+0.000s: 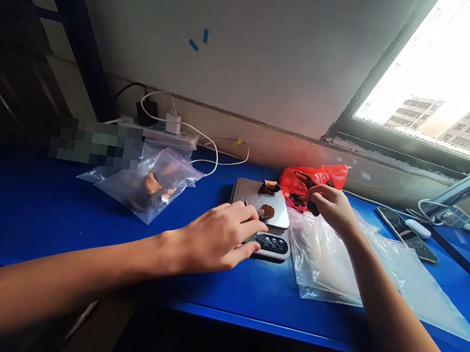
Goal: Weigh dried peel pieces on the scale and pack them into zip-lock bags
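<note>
A small kitchen scale (240, 186) with a metal plate and a black button panel stands in the middle of the blue table. Brown, curled dried pieces, which look like dried peel (268, 212), lie on its plate. My left hand (225, 235) is over the scale's left front, fingers apart around the display, close to the nearer piece. A red plastic bag (334, 174) sits open behind the scale on the right, dark pieces inside. At its mouth my right hand (333, 208) is closed, pinching a dark piece of dried peel (313, 207).
Clear zip bags (336, 269) lie flat right of the scale. On the left, another zip bag (173, 169) holds brown pieces. A phone (408, 234) and a white mouse-shaped object (417, 229) lie at the right. A white charger (173, 123) and cables are along the wall.
</note>
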`<action>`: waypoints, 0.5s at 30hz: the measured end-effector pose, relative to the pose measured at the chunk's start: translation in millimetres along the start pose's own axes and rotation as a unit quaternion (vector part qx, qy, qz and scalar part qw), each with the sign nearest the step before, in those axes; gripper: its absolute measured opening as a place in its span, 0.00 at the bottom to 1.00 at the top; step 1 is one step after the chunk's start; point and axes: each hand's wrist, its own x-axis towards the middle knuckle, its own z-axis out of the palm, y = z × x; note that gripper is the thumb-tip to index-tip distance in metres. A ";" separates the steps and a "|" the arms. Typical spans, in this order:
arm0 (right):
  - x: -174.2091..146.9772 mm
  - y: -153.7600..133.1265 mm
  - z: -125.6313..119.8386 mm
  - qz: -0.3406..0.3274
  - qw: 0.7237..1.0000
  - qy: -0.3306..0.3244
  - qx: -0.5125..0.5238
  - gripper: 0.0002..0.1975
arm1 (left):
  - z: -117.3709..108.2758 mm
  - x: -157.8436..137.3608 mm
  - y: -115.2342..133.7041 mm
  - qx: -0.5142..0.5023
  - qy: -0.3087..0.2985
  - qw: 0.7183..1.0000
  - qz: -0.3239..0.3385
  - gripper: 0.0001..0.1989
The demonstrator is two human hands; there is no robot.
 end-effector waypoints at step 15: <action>22.3 42.0 14.9 -0.065 0.993 0.097 -0.027 0.19 | 1.1 -1.4 2.9 -0.054 0.041 0.992 0.106 0.11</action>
